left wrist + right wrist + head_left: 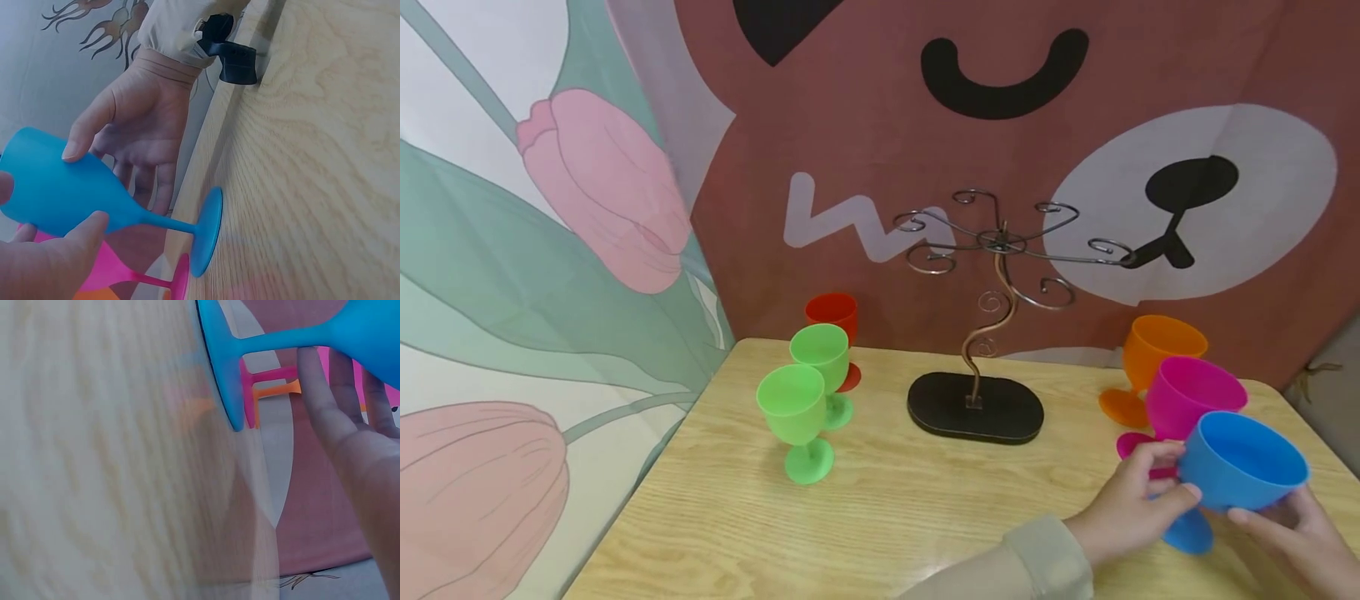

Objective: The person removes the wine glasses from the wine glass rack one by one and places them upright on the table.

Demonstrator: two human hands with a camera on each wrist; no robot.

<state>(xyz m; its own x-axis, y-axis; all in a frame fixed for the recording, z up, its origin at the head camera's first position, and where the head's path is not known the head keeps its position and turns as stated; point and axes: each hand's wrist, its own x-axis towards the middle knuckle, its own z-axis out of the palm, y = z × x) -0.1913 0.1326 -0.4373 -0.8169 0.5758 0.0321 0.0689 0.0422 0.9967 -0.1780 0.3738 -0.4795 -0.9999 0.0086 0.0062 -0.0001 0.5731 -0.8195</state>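
Observation:
A blue goblet (1243,467) at the front right of the table is held between both hands, its bowl upright and slightly tilted. From the left, the left hand (1138,500) grips the bowl with thumb and fingers. On the opposite side the right hand (1296,533) holds the bowl; its thumb lies on the near wall and its fingers (319,394) pass behind. The blue foot (209,231) is at the tabletop; I cannot tell whether it touches. Right behind stand a magenta goblet (1198,396) and an orange goblet (1165,346).
Mid-table stands a metal rack (1000,242) with several curled arms on a black oval base (973,408). To the left are two light green goblets (792,404) (820,354) and a red goblet (832,312). A printed cloth (850,125) hangs behind the wooden table (887,517).

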